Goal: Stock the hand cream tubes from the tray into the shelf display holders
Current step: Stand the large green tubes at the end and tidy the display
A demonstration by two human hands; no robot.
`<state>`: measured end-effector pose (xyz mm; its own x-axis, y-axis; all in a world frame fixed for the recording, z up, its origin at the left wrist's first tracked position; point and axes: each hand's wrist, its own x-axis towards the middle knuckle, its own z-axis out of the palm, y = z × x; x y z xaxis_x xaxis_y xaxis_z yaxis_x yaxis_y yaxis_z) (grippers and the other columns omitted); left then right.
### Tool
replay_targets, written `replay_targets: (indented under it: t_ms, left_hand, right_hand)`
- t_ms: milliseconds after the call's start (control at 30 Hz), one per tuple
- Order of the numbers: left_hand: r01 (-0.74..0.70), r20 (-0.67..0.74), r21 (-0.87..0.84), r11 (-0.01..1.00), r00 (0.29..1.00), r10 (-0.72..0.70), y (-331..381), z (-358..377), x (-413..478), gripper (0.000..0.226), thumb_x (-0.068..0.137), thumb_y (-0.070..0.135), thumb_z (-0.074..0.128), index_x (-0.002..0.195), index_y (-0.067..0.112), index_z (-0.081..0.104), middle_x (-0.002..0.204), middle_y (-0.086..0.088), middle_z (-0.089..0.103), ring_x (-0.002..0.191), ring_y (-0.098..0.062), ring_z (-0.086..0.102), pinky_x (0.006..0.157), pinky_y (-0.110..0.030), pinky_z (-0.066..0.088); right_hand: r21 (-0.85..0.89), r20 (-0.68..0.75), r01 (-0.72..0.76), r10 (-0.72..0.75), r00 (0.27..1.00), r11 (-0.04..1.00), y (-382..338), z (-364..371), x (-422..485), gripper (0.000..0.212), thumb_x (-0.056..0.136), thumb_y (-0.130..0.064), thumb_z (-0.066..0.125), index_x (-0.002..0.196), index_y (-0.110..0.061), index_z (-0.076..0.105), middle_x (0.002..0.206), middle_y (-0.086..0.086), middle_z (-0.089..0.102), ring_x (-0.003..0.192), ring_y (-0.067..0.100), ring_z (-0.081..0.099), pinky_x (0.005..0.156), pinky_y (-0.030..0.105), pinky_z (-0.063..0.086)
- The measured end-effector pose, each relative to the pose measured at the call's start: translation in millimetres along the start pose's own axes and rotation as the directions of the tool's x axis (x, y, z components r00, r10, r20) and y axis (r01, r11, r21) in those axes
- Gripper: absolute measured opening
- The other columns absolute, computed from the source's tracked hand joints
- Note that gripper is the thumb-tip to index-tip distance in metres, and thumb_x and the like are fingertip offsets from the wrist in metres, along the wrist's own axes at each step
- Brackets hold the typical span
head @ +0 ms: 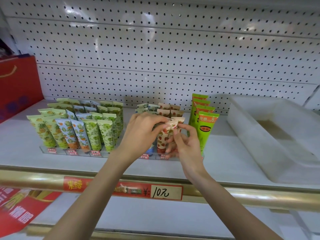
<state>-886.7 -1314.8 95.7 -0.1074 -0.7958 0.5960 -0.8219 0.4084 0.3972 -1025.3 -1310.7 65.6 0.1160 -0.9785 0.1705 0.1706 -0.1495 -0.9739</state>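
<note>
A strawberry-print hand cream tube stands at the front of a clear display holder on the shelf. My left hand pinches its crimped top end from the left. My right hand pinches the same top from the right, its lower fingers curled beside the tube's body. More strawberry tubes and blue-flower tubes stand in rows behind. A second clear holder on the left is full of pineapple, orange and green-fruit tubes. The white tray on the right shows no tubes inside.
Tall green tubes stand in a row just right of my right hand. A red gift box sits at the shelf's left end. White pegboard backs the shelf. A gold rail with a red price tag runs along the front edge.
</note>
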Motion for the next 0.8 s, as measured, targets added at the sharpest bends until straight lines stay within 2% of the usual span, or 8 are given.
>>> replay_targets:
  t_ms: [133,267,333,400,500,633,800]
  left_hand:
    - [0.007,0.044,-0.085,0.996,0.999,-0.003,-0.6,0.5,-0.5,0.025,0.086,0.034,0.054,0.103,0.026,0.07,0.092,0.012,0.071,0.084,-0.011,0.063,0.081,-0.046,0.049]
    - [-0.01,0.045,-0.12,0.993,0.999,0.016,-0.9,1.7,-0.2,0.019,0.087,0.021,0.061,0.103,0.023,0.071,0.099,0.011,0.071,0.09,-0.006,0.065,0.083,-0.042,0.051]
    - [-0.013,0.038,-0.122,0.992,0.999,0.018,0.1,2.7,-0.8,0.019,0.086,0.024,0.062,0.103,0.025,0.071,0.1,0.012,0.071,0.094,-0.006,0.064,0.088,-0.043,0.049]
    - [0.001,0.031,-0.087,0.996,1.0,0.001,3.2,3.4,-0.9,0.021,0.086,0.034,0.06,0.103,0.028,0.07,0.102,0.015,0.07,0.098,-0.006,0.062,0.096,-0.045,0.042]
    - [0.02,0.035,-0.001,1.0,0.999,-0.02,8.9,4.6,-0.3,0.022,0.086,0.039,0.059,0.104,0.031,0.069,0.103,0.015,0.069,0.101,-0.006,0.057,0.103,-0.038,0.027]
    - [0.015,0.02,0.039,0.999,1.0,-0.016,14.8,6.9,-0.2,0.019,0.088,0.038,0.057,0.101,0.031,0.069,0.098,0.013,0.07,0.099,-0.007,0.057,0.098,-0.031,0.02]
    - [0.02,-0.006,0.01,1.0,1.0,-0.02,15.4,7.6,-0.3,0.012,0.088,0.029,0.06,0.092,0.026,0.071,0.09,0.011,0.071,0.092,-0.009,0.059,0.094,-0.029,0.021]
  right_hand:
    - [-0.039,0.036,0.047,-0.046,0.998,0.998,-1.8,-4.9,-3.9,0.018,0.097,-0.017,0.046,0.114,-0.02,0.043,0.059,-0.002,0.061,0.046,0.014,0.056,0.043,0.027,0.05]
    - [-0.12,0.107,0.06,-0.047,0.993,0.991,-6.9,-10.2,-7.4,0.026,0.096,-0.016,0.048,0.12,-0.02,0.039,0.068,0.002,0.059,0.046,0.013,0.056,0.041,0.025,0.049]
    - [-0.171,0.128,0.076,-0.054,0.99,0.982,-10.1,-14.4,-7.6,0.028,0.096,-0.015,0.048,0.121,-0.023,0.038,0.067,-0.001,0.059,0.046,0.014,0.056,0.04,0.024,0.047]
    - [-0.217,0.147,0.087,-0.055,0.988,0.972,-13.4,-18.2,-6.1,0.031,0.095,-0.016,0.05,0.12,-0.028,0.036,0.065,-0.004,0.06,0.046,0.014,0.056,0.04,0.024,0.047]
    - [-0.268,0.166,0.066,-0.022,0.986,0.961,-16.9,-21.3,-2.7,0.037,0.095,-0.018,0.05,0.125,-0.031,0.033,0.068,0.0,0.058,0.045,0.013,0.056,0.04,0.024,0.047]
    - [-0.307,0.189,0.059,0.0,0.982,0.95,-18.2,-22.1,-2.6,0.034,0.097,-0.015,0.047,0.128,-0.022,0.036,0.07,0.005,0.057,0.046,0.014,0.055,0.04,0.023,0.046]
    - [-0.38,0.193,0.106,-0.034,0.981,0.919,-21.9,-26.5,-5.9,0.033,0.098,-0.014,0.045,0.125,-0.028,0.034,0.072,0.006,0.058,0.047,0.014,0.056,0.041,0.025,0.048]
